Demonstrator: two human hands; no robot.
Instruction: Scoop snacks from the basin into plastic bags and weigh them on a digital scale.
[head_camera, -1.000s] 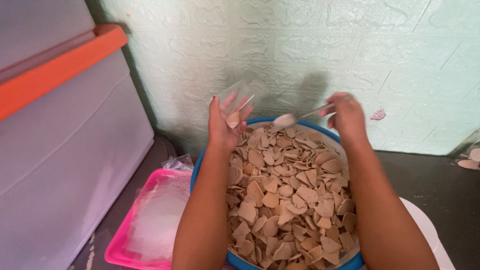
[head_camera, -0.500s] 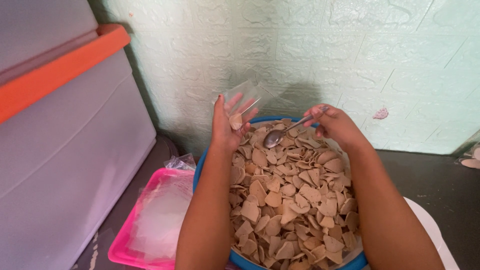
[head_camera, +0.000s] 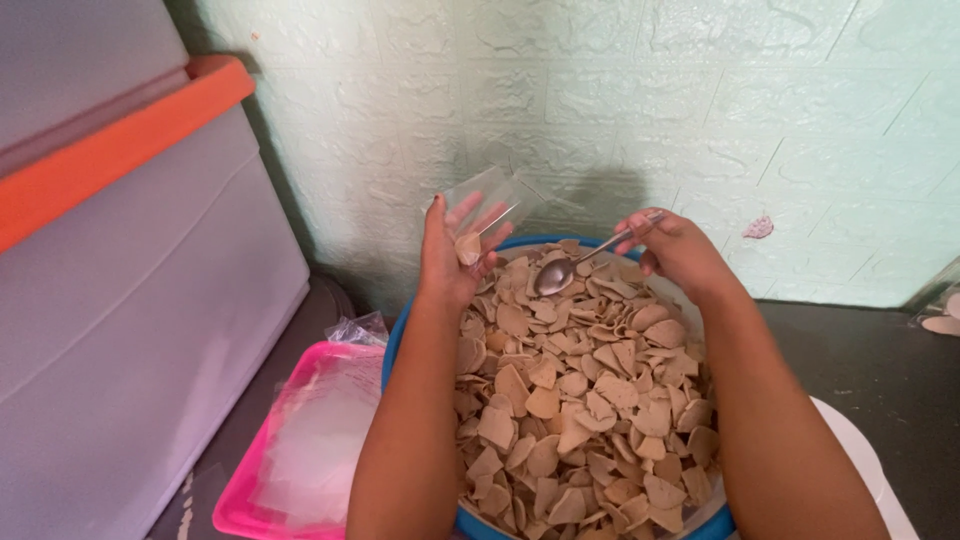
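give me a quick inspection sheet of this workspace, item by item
surface: dark floor, seen at right.
job's things: blue round basin heaped with pale tan chips; clear plastic bag with chips inside; metal spoon.
clutter: pink tray holding clear bags; white rounded object at right.
grippers: left hand holds the clear plastic bag open; right hand holds the spoon over the chips.
cables: nothing seen.
surroundings: pale green textured wall; grey bin with orange rim at left.
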